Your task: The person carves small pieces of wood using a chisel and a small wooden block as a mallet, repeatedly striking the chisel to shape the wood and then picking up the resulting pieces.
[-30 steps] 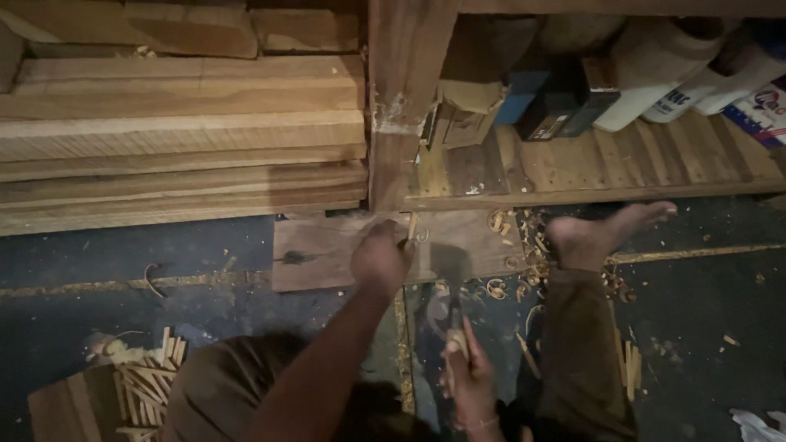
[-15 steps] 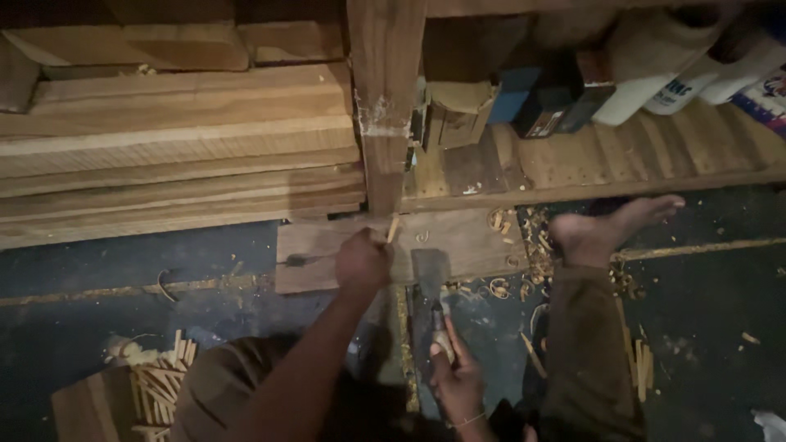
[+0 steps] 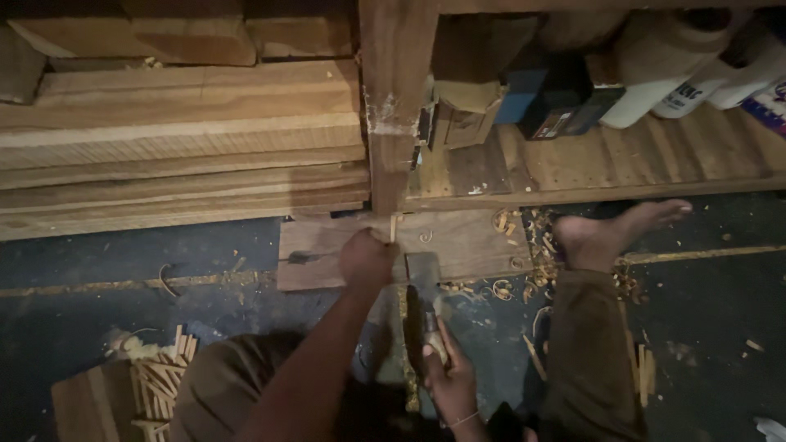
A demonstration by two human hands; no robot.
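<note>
My left hand (image 3: 367,259) is closed around a thin wooden stick (image 3: 393,227), which stands upright on a flat wooden board (image 3: 467,241) on the floor. My right hand (image 3: 446,372) grips the handle of a broad-bladed knife (image 3: 422,278). The blade lies just right of my left hand, close to the stick. Whether the edge touches the stick is too dark to tell. My bare foot (image 3: 610,233) rests by the board's right end, among wood shavings (image 3: 524,233).
Stacked planks (image 3: 180,139) lie at the back left, beside a wooden post (image 3: 397,90). A low shelf (image 3: 589,164) holds boxes and white bottles (image 3: 663,65). A pile of cut sticks (image 3: 160,381) sits at the lower left on the dark floor.
The knife in my right hand has moved a little left, closer to the stick. My left hand has stayed on the board holding the stick.
</note>
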